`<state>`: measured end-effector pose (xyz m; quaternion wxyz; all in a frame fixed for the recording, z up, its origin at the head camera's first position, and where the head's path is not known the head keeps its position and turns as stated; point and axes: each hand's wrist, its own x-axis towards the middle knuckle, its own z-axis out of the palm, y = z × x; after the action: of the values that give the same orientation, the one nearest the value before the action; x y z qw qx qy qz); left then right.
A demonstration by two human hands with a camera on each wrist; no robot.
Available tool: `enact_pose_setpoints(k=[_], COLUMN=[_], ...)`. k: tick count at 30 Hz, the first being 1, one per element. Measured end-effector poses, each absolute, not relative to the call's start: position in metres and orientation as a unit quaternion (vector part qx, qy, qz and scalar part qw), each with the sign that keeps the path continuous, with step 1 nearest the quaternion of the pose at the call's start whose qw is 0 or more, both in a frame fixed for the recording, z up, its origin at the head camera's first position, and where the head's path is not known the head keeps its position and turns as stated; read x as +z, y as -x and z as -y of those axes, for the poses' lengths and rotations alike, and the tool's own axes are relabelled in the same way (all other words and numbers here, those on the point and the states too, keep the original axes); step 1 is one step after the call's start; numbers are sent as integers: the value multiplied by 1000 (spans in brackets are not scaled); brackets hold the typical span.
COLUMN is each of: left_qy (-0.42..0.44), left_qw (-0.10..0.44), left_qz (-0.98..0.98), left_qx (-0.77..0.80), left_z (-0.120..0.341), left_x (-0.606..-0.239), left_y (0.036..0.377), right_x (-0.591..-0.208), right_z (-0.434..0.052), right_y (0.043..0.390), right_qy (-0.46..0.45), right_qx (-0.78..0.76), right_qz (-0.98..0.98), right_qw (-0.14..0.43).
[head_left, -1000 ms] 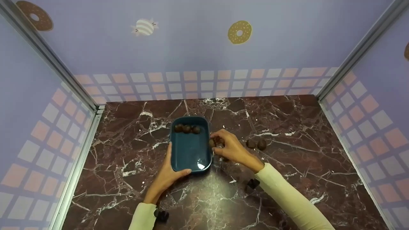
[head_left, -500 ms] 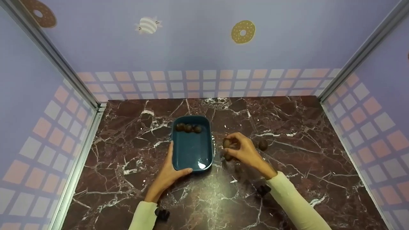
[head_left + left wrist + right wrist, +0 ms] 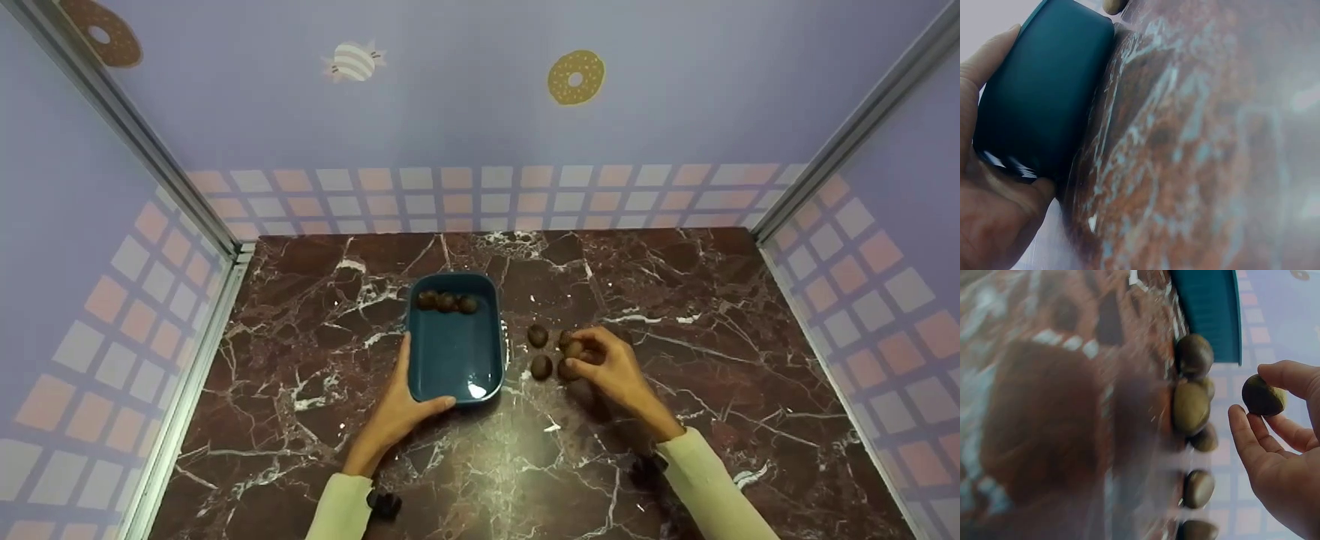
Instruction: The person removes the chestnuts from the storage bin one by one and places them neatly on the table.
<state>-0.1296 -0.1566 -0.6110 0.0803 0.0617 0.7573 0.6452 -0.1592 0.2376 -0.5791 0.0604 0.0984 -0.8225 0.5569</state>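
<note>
Near the middle of the frame, the left hand grips the near left corner of the teal tray, thumb along its near edge, with three brown chestnuts lined up at its far end. Just right of the tray, the right hand pinches one chestnut between thumb and fingertips (the other fingers loosely curled), above loose chestnuts lying on the marbled bench.

A marble table bears a teal tray and brown balls.
</note>
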Motion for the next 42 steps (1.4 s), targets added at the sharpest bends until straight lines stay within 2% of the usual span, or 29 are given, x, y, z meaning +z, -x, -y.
enact_pose_setpoints(k=[13, 29, 42], left_qy=[-51, -52, -53], left_qw=[74, 81, 77], left_qz=[-767, -778, -773], left_qx=[636, 621, 628], left_z=[157, 158, 156], left_x=[-612, -613, -611], left_y=[129, 130, 130], right_x=[-606, -614, -616], right_z=[-271, -277, -280], right_y=[144, 141, 141], right_qy=[-45, -6, -23], right_qx=[517, 468, 451], right_qz=[849, 883, 888], right_qw=[100, 48, 88])
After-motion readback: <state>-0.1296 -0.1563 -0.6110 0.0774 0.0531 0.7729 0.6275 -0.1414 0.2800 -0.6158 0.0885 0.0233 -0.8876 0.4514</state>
